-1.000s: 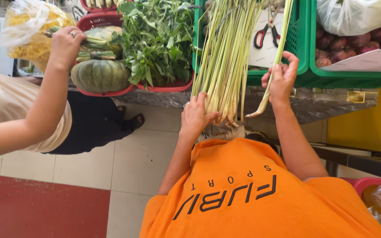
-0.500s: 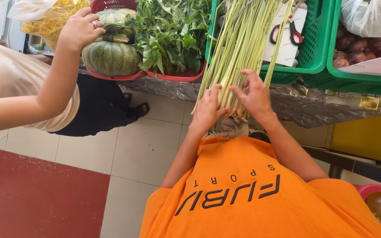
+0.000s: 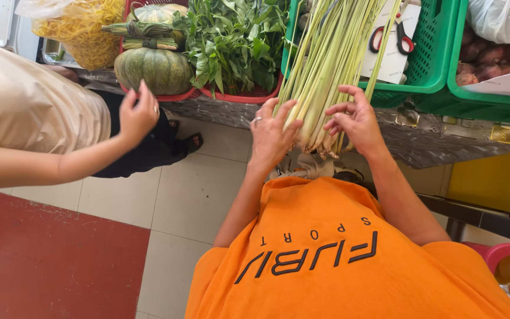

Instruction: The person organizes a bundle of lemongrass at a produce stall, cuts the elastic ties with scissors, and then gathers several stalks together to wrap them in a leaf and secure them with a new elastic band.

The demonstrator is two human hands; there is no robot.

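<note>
- A long bundle of pale green lemongrass stalks [image 3: 326, 65] lies across the front rim of the green plastic crate [image 3: 432, 65]. Its long axis runs away from the person, and its root ends hang off the crate, past the grey stone counter's [image 3: 461, 142] edge.
- The left hand [image 3: 273, 136] rests on the bundle's left side below the crate, fingers spread and laid flat against the stalks.
- The right hand [image 3: 355, 121] meets the bundle's right side, equally near, fingers half curled with tips on the stalks; whether it truly grips cannot be told.
- Red-handled scissors [image 3: 394, 35] lie inside the crate.
- Well left of the crate, another person's hand [image 3: 137, 115] hovers open near a green ribbed pumpkin [image 3: 153, 70].
</note>
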